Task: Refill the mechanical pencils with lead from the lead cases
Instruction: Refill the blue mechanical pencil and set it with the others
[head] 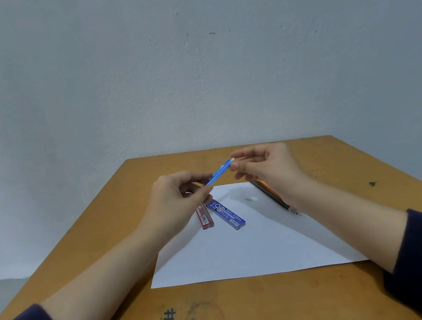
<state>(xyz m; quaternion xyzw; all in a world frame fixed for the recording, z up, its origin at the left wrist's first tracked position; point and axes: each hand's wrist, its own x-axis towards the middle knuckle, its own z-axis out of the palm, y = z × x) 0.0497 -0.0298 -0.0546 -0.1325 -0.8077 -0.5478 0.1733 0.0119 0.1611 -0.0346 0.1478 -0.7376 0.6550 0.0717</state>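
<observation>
My left hand (180,197) grips a blue mechanical pencil (220,172) by its lower half, holding it tilted above the table with its white cap end up and to the right. My right hand (265,169) is at that cap end, thumb and forefinger close around the tip; whether they touch it I cannot tell. On the white paper sheet (253,249) lie a blue lead case (227,214) and a red lead case (205,216), side by side just under my left hand. Two more pencils (273,195), one dark and one orange, lie partly hidden under my right wrist.
The paper lies on a small brown wooden table (104,249) that stands against a pale wall. A small smudge or tiny piece (250,199) sits on the paper between my hands. A drawn hash mark (169,319) is near the table's front edge.
</observation>
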